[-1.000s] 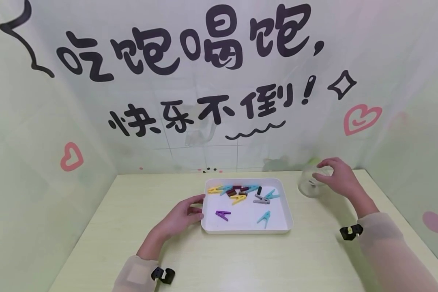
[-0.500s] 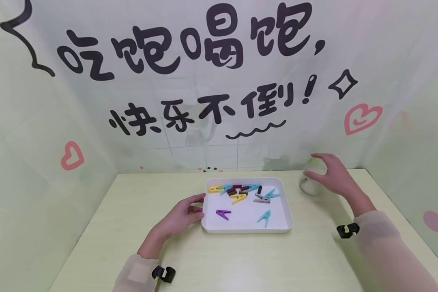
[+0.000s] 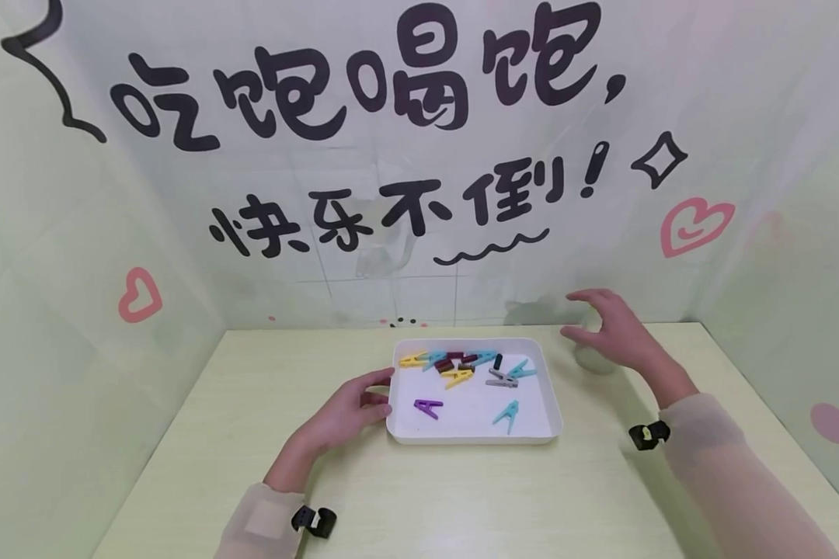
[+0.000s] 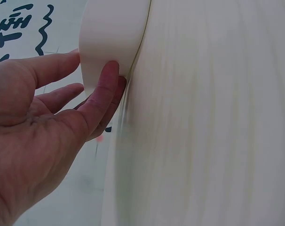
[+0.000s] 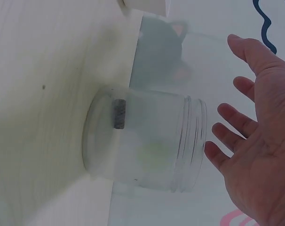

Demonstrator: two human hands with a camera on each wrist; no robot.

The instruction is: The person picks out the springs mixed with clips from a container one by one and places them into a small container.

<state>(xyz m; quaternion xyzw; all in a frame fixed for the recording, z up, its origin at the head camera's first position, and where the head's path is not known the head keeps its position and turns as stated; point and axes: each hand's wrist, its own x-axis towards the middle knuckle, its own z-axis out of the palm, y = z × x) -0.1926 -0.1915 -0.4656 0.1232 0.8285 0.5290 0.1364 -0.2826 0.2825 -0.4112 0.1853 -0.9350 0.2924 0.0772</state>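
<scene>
My left hand rests its fingertips against the left wall of a shallow white tray; in the left wrist view its relaxed fingers touch the outside of the tray wall. In the tray lie a purple clothes peg, several light blue pegs, yellow pegs, a grey peg and small dark red pieces. My right hand, fingers spread and holding nothing, is over the mouth of a clear jar. A small dark cylinder shows inside the jar.
The pale wooden table carries the tray at its middle and the jar at the back right. Behind stands a white printed curtain with black lettering, and similar sheets close off both sides.
My right hand has shifted left from the jar toward the tray, thumb and fingers spreading wider. The left hand, tray and pegs stay put.
</scene>
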